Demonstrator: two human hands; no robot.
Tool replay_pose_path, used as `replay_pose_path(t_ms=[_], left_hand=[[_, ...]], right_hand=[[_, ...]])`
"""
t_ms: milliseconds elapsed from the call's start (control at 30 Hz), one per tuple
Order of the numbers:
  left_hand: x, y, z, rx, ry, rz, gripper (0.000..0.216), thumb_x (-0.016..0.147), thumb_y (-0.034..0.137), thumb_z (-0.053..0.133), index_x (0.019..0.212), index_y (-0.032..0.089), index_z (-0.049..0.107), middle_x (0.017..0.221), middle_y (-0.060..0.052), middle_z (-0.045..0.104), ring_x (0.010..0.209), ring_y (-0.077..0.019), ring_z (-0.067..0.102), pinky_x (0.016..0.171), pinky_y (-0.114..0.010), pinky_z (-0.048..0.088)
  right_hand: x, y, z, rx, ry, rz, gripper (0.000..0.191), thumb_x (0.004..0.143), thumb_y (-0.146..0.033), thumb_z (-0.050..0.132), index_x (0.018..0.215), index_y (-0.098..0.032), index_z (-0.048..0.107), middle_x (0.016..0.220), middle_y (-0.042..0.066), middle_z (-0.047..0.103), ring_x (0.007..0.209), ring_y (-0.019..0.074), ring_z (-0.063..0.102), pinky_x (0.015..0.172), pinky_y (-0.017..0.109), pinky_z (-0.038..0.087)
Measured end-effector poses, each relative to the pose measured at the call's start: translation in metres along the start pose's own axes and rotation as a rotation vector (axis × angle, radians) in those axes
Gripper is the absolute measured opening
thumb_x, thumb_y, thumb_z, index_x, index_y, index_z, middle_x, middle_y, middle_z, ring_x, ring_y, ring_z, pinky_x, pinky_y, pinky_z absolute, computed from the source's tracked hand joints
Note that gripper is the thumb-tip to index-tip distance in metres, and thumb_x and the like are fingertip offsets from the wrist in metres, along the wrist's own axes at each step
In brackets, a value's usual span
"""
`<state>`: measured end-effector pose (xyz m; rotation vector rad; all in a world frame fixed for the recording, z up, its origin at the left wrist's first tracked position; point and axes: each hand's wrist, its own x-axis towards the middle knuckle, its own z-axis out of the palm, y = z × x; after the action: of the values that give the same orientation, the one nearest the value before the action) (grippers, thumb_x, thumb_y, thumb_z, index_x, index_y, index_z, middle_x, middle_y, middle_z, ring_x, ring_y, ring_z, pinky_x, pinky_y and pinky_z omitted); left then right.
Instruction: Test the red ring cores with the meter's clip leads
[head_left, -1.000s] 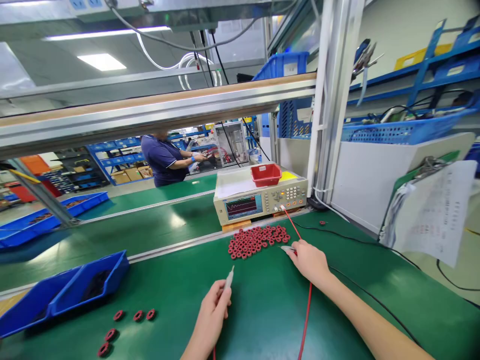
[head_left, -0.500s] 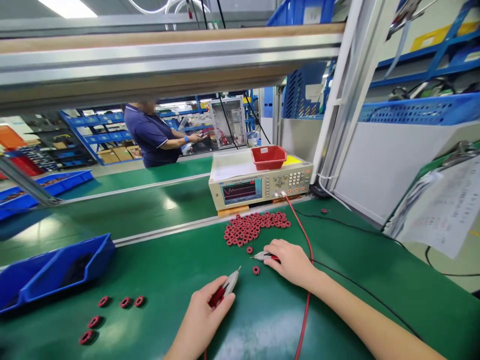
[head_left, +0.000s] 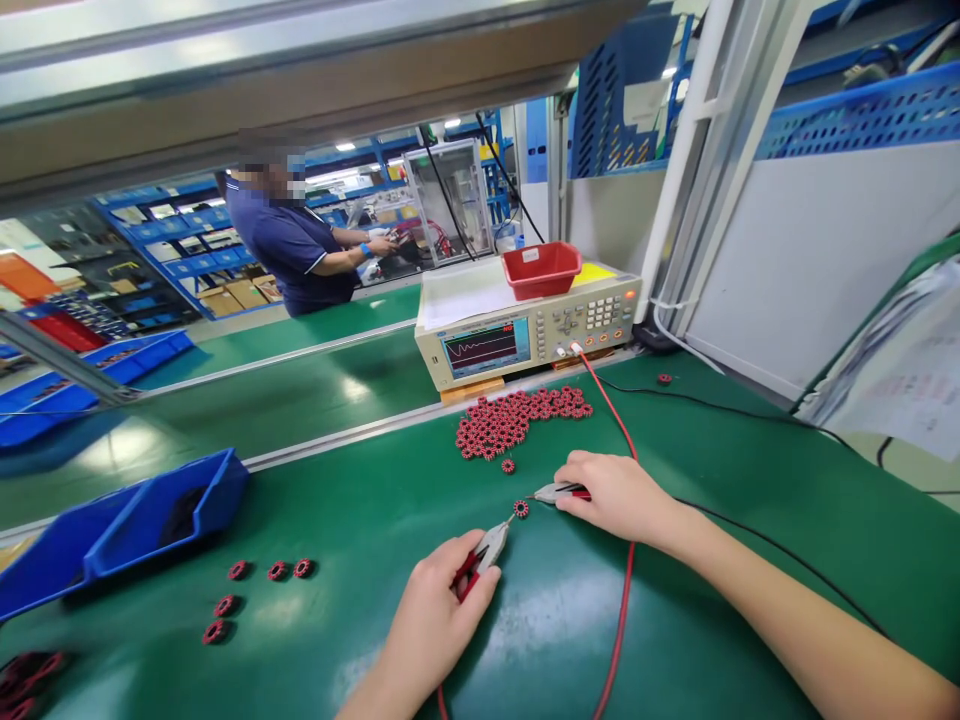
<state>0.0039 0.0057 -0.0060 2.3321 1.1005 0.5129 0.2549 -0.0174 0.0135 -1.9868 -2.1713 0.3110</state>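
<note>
My left hand [head_left: 439, 605] is closed around a test clip [head_left: 491, 547] with grey jaws and red grips. Its tip is at the lower left edge of a small red-and-black toroidal coil [head_left: 521, 509]. From the right, my right hand [head_left: 616, 497] pinches a second test clip [head_left: 553, 492], whose tip is just beside the same coil's upper right. Whether either tip touches the coil's wire leads is too small to tell. Another coil [head_left: 508, 466] lies slightly farther back, in front of a heap of similar coils [head_left: 491, 425].
A bench tester [head_left: 480, 348] with a lit waveform screen stands behind the heap, a red tray [head_left: 541, 272] on top. A red cable [head_left: 626, 590] crosses the green bench. Several coils [head_left: 226, 605] lie left, near blue bins [head_left: 165, 520]. A co-worker [head_left: 289, 245] stands beyond.
Both clips have come in to the near coil, the left moving up and right, the right one closer. The head view has tilted down and shifted; the tester screen now shows red NG lettering.
</note>
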Motion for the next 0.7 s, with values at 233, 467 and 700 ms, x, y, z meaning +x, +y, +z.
replay_pose_path(t_ms=[233,467,700], left_hand=[[0.001,-0.002,-0.004,0.024,0.028,-0.030,0.028,0.082,0.031,0.053,0.104,0.018,0.063,0.098,-0.007,0.070,0.084,-0.0199,0.065,0.076,-0.029,0.051],[0.005,-0.014,-0.016,0.074,0.026,-0.105,0.031,0.082,0.035,0.053,0.105,0.017,0.064,0.100,-0.007,0.070,0.087,-0.0223,0.065,0.078,-0.031,0.051],[0.007,-0.012,-0.029,-0.074,-0.125,-0.090,0.029,0.083,0.035,0.052,0.101,0.016,0.066,0.086,-0.002,0.071,0.077,-0.0201,0.063,0.069,-0.026,0.049]], right_hand=[[-0.003,0.000,0.002,0.047,-0.021,-0.069,0.018,0.081,-0.035,0.054,0.088,-0.024,0.067,0.085,0.001,0.061,0.072,0.0167,0.059,0.059,0.025,0.037],[-0.001,-0.017,0.015,0.064,0.020,-0.147,0.022,0.084,-0.039,0.051,0.091,-0.024,0.065,0.086,0.002,0.060,0.075,0.0162,0.059,0.058,0.024,0.035],[0.002,-0.009,0.013,0.012,0.041,-0.016,0.024,0.086,-0.038,0.048,0.091,-0.023,0.065,0.087,0.003,0.059,0.074,0.0171,0.059,0.058,0.025,0.035]])
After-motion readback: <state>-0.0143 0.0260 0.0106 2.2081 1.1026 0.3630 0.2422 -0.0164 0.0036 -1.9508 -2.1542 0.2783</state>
